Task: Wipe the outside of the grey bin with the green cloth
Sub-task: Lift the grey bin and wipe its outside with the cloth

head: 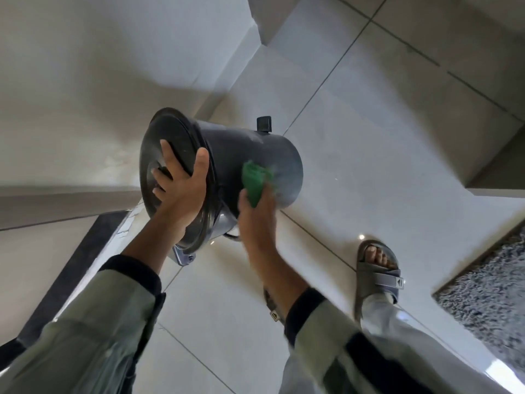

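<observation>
The person is holding the grey bin (244, 155) up off the tiled floor (355, 155), tipped on its side so the lid end is facing left and near and the base is pointing right and far. The left hand (181, 186) is steadying it, its grip clamped over the rim of the lid (159, 155), with fingers spread on the lid face and the thumb hooked over the edge. The right hand (255, 214) is closed round the green cloth (255, 180) and is pressing it against the bin's curved side wall near the base; both cloth and hand are blurred, which suggests a rubbing stroke under way. The black pedal (264, 124) is sticking up on the far side. A foot in a grey sandal (377, 268) is standing on the floor to the right, near a speckled mat (488, 302).

The wiping step is well in hand, seemingly midway. The next move probably calls for turning the bin with the left hand so an unwiped stretch of wall is facing the cloth, while holding the lid shut.
</observation>
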